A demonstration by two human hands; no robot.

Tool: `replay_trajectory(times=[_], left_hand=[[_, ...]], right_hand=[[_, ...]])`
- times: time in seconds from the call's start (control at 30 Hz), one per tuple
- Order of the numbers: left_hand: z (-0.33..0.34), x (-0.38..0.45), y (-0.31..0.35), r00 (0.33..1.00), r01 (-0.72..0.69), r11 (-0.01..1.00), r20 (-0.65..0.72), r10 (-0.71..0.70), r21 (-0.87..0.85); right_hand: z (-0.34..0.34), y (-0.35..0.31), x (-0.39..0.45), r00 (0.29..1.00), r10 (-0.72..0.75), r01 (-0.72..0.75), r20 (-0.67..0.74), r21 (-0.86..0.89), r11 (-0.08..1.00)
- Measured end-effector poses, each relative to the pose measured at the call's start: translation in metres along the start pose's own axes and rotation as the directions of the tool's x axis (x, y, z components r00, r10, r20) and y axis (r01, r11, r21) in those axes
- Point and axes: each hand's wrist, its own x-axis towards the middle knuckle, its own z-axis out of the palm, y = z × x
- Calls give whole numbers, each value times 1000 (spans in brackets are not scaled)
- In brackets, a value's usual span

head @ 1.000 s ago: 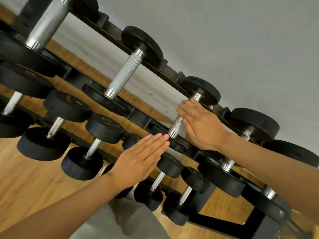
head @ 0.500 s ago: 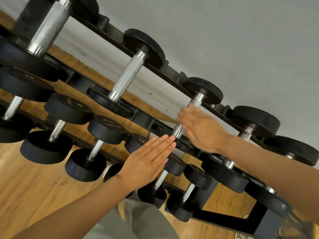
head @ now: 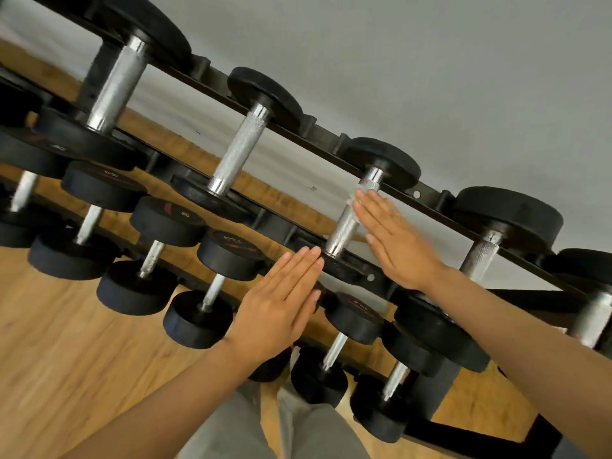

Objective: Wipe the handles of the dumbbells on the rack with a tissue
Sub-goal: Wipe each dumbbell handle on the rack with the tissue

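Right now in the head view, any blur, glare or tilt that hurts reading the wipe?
Head view: strongly tilted, wide-angle; floor and frame edges smeared; bright glints on the chrome handle; the tissue is only a pale sliver under the right hand, hard to make out.

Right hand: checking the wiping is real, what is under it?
A bit of white tissue shows at the right hand fingertips, pressed on the metal handle. The rest of the tissue is hidden beneath the palm.

A black rack (head: 427, 197) on the wooden floor (head: 66, 359) carried tiered rows of dumbbells (head: 238, 150), its top tier passing under the right hand (head: 394, 240), lower tiers beneath the left hand (head: 281, 309).
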Motion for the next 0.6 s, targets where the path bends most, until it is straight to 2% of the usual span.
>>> replay_trajectory(times=[0.07,0.13,0.23,0.37,0.47,0.6], left_hand=[[-2,3,7,999,31,999,18,-31,17],[-8,7,8,998,4,998,55,-7,57],[-21,17,-3,986,-91,990,150,75,106],[-35,27,-24,925,-269,958,304,229,97],[-44,30,-41,860,-389,919,384,336,65],[-58,47,-66,779,-509,860,440,447,27]], right_hand=[[7,-18,-3,994,113,-111,-3,187,976],[9,-40,-1,977,209,-205,37,416,886],[8,-64,6,935,331,-341,125,572,746],[7,-96,10,864,460,-471,207,657,589],[8,-112,11,796,556,-573,239,594,565],[6,-127,24,694,694,-668,190,531,522]])
